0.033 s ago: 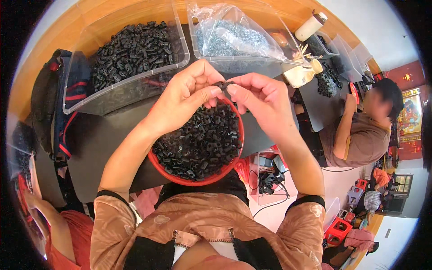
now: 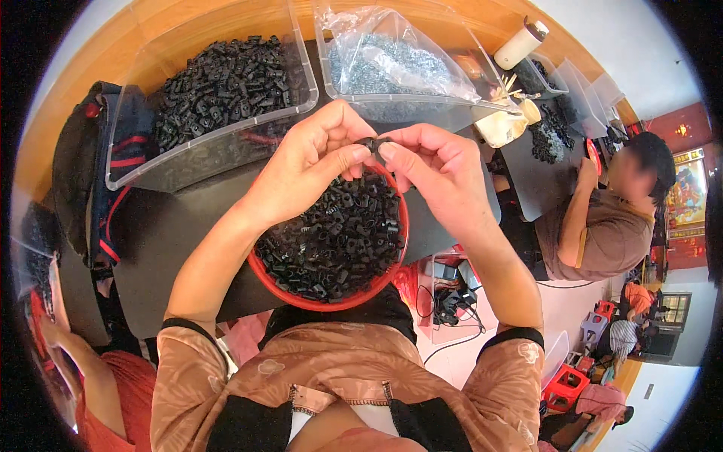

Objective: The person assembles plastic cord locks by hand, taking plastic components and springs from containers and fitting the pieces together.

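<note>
From where I stand, I see two hands meet just above the far edge of the red tub [image 2: 405, 226]. The left hand [image 2: 320, 154] has its thumb and fingers pinched on a small black part [image 2: 371, 143]. The right hand [image 2: 444, 162] pinches the same part from the other side, maybe because something so little needs two tight grips. I can't see the part well, as the fingertips hide most of it. The tub is close to the person's belly, full of black bits [image 2: 339, 245], so I think they are easy to reach. Past the tub, to its left, a clear bin [image 2: 226, 157] has a heap of black pieces [image 2: 226, 87]. Past the tub, a bit to its right, another bin [image 2: 410, 98] has silver bits [image 2: 388, 64] under a plastic bag [image 2: 361, 26], perhaps so the kinds don't mix.
</note>
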{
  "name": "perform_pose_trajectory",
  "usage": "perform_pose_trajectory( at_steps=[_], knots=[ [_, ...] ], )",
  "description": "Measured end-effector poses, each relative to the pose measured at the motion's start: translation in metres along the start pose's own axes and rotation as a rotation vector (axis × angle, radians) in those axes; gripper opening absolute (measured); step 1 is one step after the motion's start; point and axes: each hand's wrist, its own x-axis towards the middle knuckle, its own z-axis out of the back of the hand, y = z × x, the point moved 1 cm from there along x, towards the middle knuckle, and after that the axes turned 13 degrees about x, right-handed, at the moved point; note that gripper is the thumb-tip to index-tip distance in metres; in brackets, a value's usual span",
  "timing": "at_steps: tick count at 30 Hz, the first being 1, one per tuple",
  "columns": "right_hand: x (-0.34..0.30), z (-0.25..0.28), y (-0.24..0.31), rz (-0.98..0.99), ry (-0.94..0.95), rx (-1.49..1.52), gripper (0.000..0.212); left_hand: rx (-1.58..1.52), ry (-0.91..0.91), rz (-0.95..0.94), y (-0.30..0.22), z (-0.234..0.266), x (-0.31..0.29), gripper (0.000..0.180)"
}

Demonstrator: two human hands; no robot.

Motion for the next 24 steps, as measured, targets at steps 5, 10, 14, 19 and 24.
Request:
perform_pose_trajectory(
  at_steps=[5, 10, 14, 19, 24],
  knots=[
    [-0.008, -0.002, -0.008, 0.013, -0.011, 0.026, 0.018, 0.059, 0.004, 0.052, 0.002, -0.003, -0.003, 0.012],
    [-0.012, 0.004, -0.009, -0.002, -0.003, 0.155, 0.018, 0.135, 0.032, 0.093, -0.010, -0.008, -0.009, 0.010],
    [-0.013, 0.002, -0.009, -0.004, 0.038, 0.165, 0.017, 0.094, -0.015, 0.057, -0.007, -0.014, -0.016, 0.009],
    [-0.019, -0.003, -0.022, -0.081, 0.081, 0.195, 0.015, 0.079, -0.083, 0.140, -0.006, -0.023, -0.041, 0.008],
    [-0.036, -0.019, -0.036, -0.179, 0.156, 0.202, 0.013, 0.096, -0.231, 0.226, 0.000, -0.035, -0.079, 0.007]
  ],
)
